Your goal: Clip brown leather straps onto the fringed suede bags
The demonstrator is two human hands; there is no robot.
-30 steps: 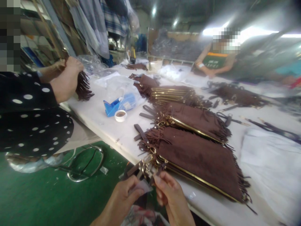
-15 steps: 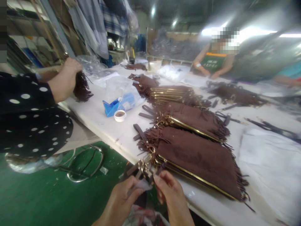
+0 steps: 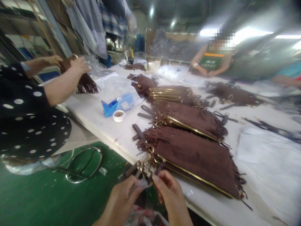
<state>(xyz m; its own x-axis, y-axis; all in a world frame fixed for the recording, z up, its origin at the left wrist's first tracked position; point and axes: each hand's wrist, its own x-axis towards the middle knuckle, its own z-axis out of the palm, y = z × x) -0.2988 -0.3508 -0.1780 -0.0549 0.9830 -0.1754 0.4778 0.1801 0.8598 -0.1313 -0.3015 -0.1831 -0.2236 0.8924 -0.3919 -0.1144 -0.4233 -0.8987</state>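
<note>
My left hand [image 3: 122, 197] and my right hand [image 3: 168, 193] meet at the bottom centre, at the table's near edge. Both pinch a small pale wrapping with the gold clasp hardware [image 3: 143, 169] at the corner of the nearest brown suede fringed bag [image 3: 197, 160]. That bag lies flat on the white table [image 3: 101, 122], with a gold zipper edge facing me. Behind it lie a second brown fringed bag [image 3: 190, 117] and a stack of several more bags [image 3: 171, 92]. Dark strap pieces [image 3: 138, 131] stick out to the left of the bags.
At the left a person in a black dotted top holds a brown fringed piece [image 3: 84, 81] over the table edge. A blue tape dispenser [image 3: 110, 108], a small white tape roll [image 3: 118, 115] and clear plastic bags lie mid-table. Other workers sit at the far side. A metal ring stool frame [image 3: 83, 164] stands on the green floor.
My hands stay pinched at the clasp, barely shifting. The person at the left has raised and turned their hands with the fringed piece, moving it right over the table.
</note>
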